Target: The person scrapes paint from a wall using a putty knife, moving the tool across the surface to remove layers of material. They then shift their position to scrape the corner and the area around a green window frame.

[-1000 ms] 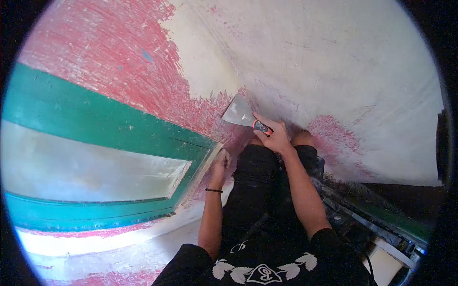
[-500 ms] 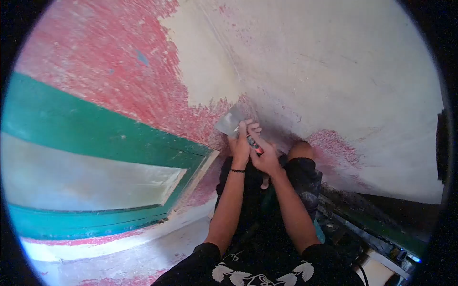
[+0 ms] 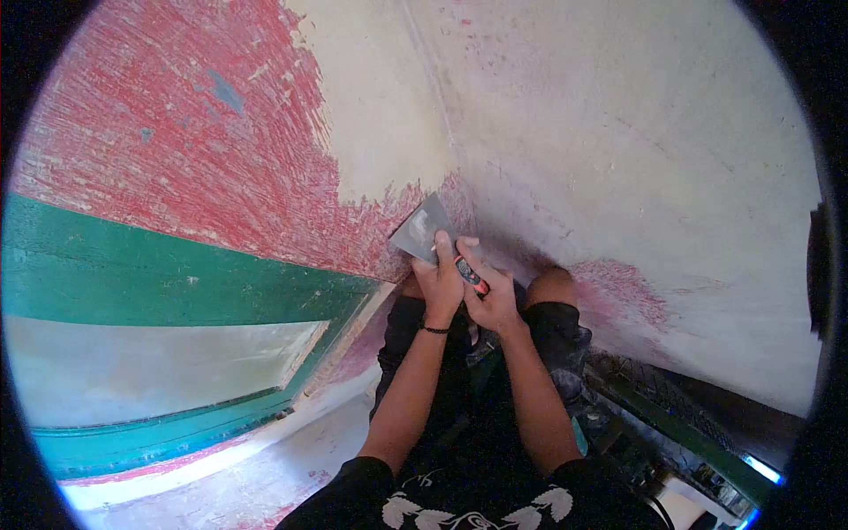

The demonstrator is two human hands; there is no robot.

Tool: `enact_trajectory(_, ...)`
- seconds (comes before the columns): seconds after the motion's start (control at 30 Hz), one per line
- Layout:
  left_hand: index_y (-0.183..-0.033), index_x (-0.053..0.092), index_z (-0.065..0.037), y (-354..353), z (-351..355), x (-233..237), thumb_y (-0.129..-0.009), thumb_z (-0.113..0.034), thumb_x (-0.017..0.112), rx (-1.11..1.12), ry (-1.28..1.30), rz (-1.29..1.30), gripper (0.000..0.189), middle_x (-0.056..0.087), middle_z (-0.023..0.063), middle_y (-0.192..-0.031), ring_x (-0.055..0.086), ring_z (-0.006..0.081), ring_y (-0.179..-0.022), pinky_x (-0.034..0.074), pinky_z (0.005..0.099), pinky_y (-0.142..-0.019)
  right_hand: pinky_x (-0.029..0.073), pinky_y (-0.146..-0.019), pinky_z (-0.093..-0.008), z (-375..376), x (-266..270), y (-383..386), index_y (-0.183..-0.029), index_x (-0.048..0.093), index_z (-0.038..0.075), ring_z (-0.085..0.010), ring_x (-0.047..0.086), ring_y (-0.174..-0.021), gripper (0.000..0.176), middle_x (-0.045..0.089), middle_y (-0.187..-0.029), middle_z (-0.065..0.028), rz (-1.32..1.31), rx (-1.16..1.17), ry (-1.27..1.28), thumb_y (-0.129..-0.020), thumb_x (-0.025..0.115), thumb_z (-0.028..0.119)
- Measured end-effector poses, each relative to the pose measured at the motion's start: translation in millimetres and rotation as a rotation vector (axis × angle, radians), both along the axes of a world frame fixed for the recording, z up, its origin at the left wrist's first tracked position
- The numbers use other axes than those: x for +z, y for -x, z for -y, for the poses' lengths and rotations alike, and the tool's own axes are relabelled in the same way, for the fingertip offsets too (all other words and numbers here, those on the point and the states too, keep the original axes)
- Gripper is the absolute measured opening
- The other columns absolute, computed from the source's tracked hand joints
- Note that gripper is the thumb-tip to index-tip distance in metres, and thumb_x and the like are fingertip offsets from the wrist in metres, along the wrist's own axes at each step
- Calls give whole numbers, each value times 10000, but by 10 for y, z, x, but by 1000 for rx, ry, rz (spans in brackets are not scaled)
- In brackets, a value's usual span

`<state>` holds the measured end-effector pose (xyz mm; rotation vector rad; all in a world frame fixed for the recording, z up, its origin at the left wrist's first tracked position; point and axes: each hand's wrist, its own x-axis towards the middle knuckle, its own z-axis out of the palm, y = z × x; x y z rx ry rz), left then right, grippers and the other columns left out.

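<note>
A broad-bladed putty knife [image 3: 420, 227] is held up in front of the wall corner, its flat grey blade pointing up and left. My right hand [image 3: 495, 299] is closed around its black and red handle, one finger reaching along towards the blade. At the blade's lower end, my left hand [image 3: 439, 284], with a dark bracelet at the wrist, grips it with the thumb laid on the metal face. A pale smear shows on the blade. Behind it, the left wall [image 3: 221, 150] has worn red paint with a smooth cream patch [image 3: 380, 115] reaching the corner.
A green wooden frame [image 3: 177, 278] around a pale panel [image 3: 159, 367] stands at left. On the right is a whitish wall [image 3: 636, 159] with a red worn spot [image 3: 623, 296]. My bent knee [image 3: 552, 290] is close to it. A green ledge [image 3: 707, 446] runs low at right.
My view has shifted, so the left wall and frame sit differently. My left thumb now lies on the blade face, and the putty knife has tilted slightly.
</note>
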<state>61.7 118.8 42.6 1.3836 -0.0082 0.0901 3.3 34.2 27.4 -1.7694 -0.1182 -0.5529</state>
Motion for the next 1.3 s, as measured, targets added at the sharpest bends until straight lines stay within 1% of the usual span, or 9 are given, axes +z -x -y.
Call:
enact_trajectory(0.1, -858, 652, 52, -82, 3, 28, -1058, -253, 465, -18, -130, 75, 409, 717, 80, -840, 632, 140, -741, 505, 308, -692, 509, -892, -337, 121, -5, -68, -1385, 563, 66, -250, 698, -1054, 593, 695, -1155, -195, 8, 46, -7, -799, 597, -18)
enact_trajectory(0.2, -868, 654, 54, -15, 31, 112, -1058, -255, 465, -12, -103, 104, 409, 717, 80, -835, 633, 147, -740, 504, 312, -691, 453, -988, -352, 98, 19, -24, -1355, 581, 24, -243, 650, -1103, 550, 680, -1173, -168, -46, 76, -98, -809, 585, -41)
enact_trajectory(0.3, -964, 595, 41, 66, -18, 145, -1050, -248, 493, -27, 20, -38, 319, 680, 82, -847, 630, 141, -758, 522, 304, -672, 474, -954, -330, 42, 18, 50, -1371, 572, 40, -215, 666, -1051, 569, 687, -1167, -163, -92, 66, -31, -809, 600, -44)
enact_trajectory(0.43, -958, 614, 45, 17, 9, 267, -1050, -239, 490, -20, -196, 89, 323, 688, 82, -863, 624, 136, -772, 514, 305, -695, 507, -859, -314, 135, 16, -62, -1405, 546, 74, -182, 663, -904, 605, 702, -1112, -142, 16, 32, 23, -812, 609, -29)
enact_trajectory(0.5, -871, 664, 50, 26, 81, 345, -1048, -238, 488, -22, -131, 26, 380, 715, 80, -837, 617, 126, -739, 498, 299, -685, 495, -915, -293, 216, -14, -41, -1400, 546, 63, -169, 676, -1038, 590, 686, -1195, -171, -210, 121, -81, -820, 605, -29)
enact_trajectory(0.7, -938, 634, 66, -39, -10, 138, -1035, -232, 514, -19, -101, 106, 336, 721, 83, -882, 620, 132, -755, 508, 307, -715, 468, -972, -316, 193, 46, -52, -1396, 547, 58, -185, 646, -1123, 561, 673, -1231, -179, -134, 114, -53, -844, 641, 10)
enact_trajectory(0.8, -1012, 614, 68, -30, -4, 353, -1031, -219, 522, -61, -105, -22, 301, 722, 89, -902, 643, 137, -821, 521, 307, -744, 486, -950, -316, 176, -26, -50, -1391, 553, 60, -191, 655, -1102, 524, 673, -1244, -165, -51, 86, -52, -879, 664, 64)
enact_trajectory(1.0, -1262, 548, 42, -64, -159, 417, -1003, -230, 578, -237, 39, -130, 377, 635, 120, -1217, 602, 188, -1071, 484, 326, -916, 470, -996, -330, 149, -3, -107, -1380, 563, 66, -218, 624, -1183, 461, 654, -1280, -169, 8, 41, -12, -935, 656, 144)
enact_trajectory(1.3, -1294, 560, 55, -7, -138, 87, -1037, -246, 488, -154, -297, 208, 402, 591, 152, -1305, 557, 248, -1187, 420, 362, -1020, 499, -928, -316, 92, -78, -13, -1390, 557, 78, -180, 668, -1065, 500, 694, -1196, -160, -16, 65, -49, -918, 691, 176)
